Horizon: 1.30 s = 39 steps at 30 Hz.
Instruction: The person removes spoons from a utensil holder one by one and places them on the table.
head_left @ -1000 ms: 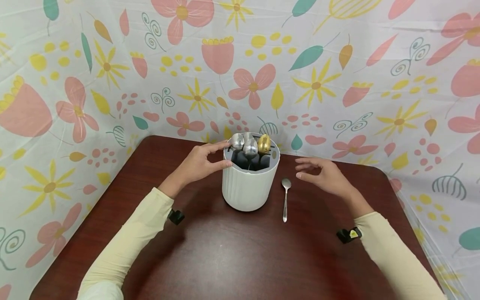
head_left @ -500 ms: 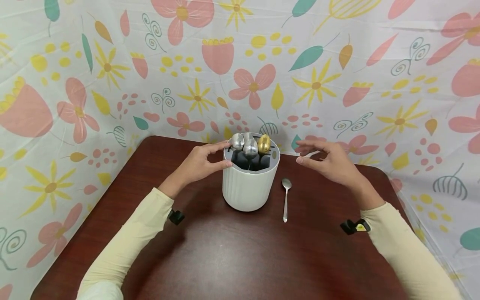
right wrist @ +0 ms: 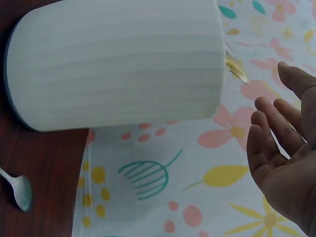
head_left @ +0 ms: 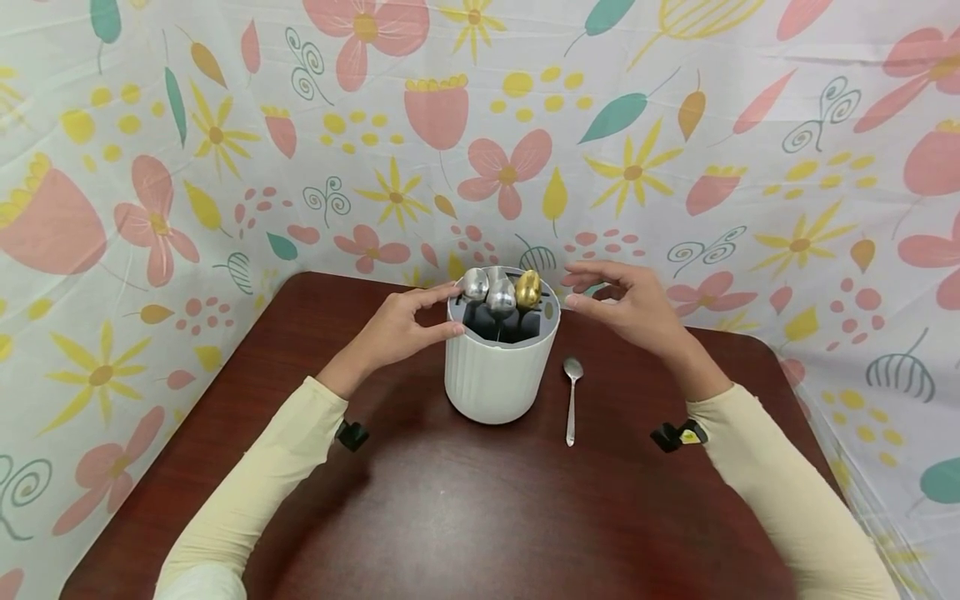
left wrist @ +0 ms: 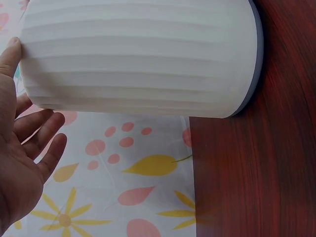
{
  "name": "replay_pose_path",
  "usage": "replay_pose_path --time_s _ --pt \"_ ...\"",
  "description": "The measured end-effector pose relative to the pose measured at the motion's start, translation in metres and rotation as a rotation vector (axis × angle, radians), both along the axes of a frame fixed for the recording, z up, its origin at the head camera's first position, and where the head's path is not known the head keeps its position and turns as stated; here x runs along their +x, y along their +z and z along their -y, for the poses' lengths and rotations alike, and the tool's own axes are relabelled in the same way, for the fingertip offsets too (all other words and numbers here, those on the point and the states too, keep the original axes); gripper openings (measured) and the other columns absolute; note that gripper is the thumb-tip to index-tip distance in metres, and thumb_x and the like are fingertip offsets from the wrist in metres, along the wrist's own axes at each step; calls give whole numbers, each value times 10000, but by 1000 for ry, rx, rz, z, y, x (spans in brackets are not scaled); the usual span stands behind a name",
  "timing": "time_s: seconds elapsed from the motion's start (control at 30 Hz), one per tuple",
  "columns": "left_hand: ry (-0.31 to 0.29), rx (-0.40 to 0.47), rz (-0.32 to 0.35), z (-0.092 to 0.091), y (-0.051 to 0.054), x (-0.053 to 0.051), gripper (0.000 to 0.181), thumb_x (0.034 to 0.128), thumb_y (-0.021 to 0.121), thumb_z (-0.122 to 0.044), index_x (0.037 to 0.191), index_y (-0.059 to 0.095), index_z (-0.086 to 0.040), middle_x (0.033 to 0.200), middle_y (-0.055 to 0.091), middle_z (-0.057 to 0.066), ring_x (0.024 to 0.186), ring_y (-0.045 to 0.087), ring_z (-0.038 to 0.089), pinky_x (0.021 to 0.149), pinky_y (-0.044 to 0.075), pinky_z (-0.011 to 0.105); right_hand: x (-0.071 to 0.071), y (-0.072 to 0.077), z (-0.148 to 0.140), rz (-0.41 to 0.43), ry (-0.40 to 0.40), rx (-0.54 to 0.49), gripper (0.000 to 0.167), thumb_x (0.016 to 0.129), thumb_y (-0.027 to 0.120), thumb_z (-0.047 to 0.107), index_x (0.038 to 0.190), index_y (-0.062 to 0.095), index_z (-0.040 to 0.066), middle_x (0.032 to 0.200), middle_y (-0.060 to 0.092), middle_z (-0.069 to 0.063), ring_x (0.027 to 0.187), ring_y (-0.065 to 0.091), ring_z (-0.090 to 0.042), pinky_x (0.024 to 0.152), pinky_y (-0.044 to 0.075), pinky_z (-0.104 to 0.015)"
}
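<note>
A white ribbed utensil holder [head_left: 495, 383] stands upright on the table, its dark divided insert facing up. Two silver spoons [head_left: 501, 295] and a gold spoon [head_left: 528, 288] stand in it with bowls up. My left hand [head_left: 390, 333] touches the holder's left rim with thumb and forefinger; in the left wrist view the other fingers spread loosely beside the wall. My right hand [head_left: 633, 308] hovers at the holder's upper right, fingers relaxed and holding nothing. The right wrist view shows a gap between it and the holder. One silver spoon [head_left: 572, 400] lies right of the holder.
The dark red wooden table [head_left: 450, 517] spreads in front of the holder. Behind and at both sides hangs a white cloth [head_left: 285, 100] printed with flowers and leaves, close to the table's back edge.
My right hand has risen from beside the lying spoon and moved left towards the holder's rim. My left hand, the holder and the spoons have stayed in place.
</note>
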<state>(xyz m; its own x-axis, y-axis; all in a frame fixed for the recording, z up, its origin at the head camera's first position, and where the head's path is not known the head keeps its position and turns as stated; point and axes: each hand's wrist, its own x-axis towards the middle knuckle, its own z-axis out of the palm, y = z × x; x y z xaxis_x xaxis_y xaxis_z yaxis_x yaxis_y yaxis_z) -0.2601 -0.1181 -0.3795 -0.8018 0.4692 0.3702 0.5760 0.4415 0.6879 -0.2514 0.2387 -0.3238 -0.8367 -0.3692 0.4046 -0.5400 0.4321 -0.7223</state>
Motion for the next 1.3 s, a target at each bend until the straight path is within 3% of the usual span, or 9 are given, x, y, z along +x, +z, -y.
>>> replay_pose_path --time_s 0.3,0.43,0.67,0.93,1.1,1.3 --pt "-4 13 -4 0 0 -1 607 901 790 -429 1443 612 -222 1476 574 -23 1357 533 151 1075 465 422 -13 -12 19 49 -1 -30 401 929 763 120 1325 699 123 1167 745 -111 994 659 -60 800 513 -242" --pt "-7 18 -1 0 -1 -1 604 902 790 -425 1442 613 -220 1476 575 -18 1356 535 157 1074 465 447 -17 -17 26 54 -23 -33 399 918 762 85 1312 698 65 1109 752 -153 954 657 -36 748 491 -239" --pt "-2 15 -3 0 -1 -1 602 903 788 -429 1441 613 -223 1473 579 -23 1357 532 135 1074 466 410 3 3 43 103 -33 -46 365 915 761 86 1265 706 2 994 756 -97 890 641 -79 719 470 -261" --pt "0 17 6 -1 -2 -1 606 901 784 -443 1442 611 -233 1478 571 -31 1364 525 138 1080 461 413 3 2 46 120 -42 -48 350 905 768 72 1240 712 -13 937 767 -61 739 607 -201 619 453 -234" --pt "-1 16 12 -1 -1 0 607 901 785 -439 1443 610 -230 1480 568 -34 1369 521 141 1088 456 418 -7 -10 44 114 -29 -54 369 891 775 39 1243 699 -41 933 772 -71 715 613 -167 611 466 -224" --pt "2 13 19 0 0 0 604 901 787 -436 1443 609 -237 1484 567 -26 1368 523 146 1085 458 416 -21 -26 38 107 -30 -58 361 892 800 94 1237 720 22 932 774 -18 770 640 -93 639 471 -226"
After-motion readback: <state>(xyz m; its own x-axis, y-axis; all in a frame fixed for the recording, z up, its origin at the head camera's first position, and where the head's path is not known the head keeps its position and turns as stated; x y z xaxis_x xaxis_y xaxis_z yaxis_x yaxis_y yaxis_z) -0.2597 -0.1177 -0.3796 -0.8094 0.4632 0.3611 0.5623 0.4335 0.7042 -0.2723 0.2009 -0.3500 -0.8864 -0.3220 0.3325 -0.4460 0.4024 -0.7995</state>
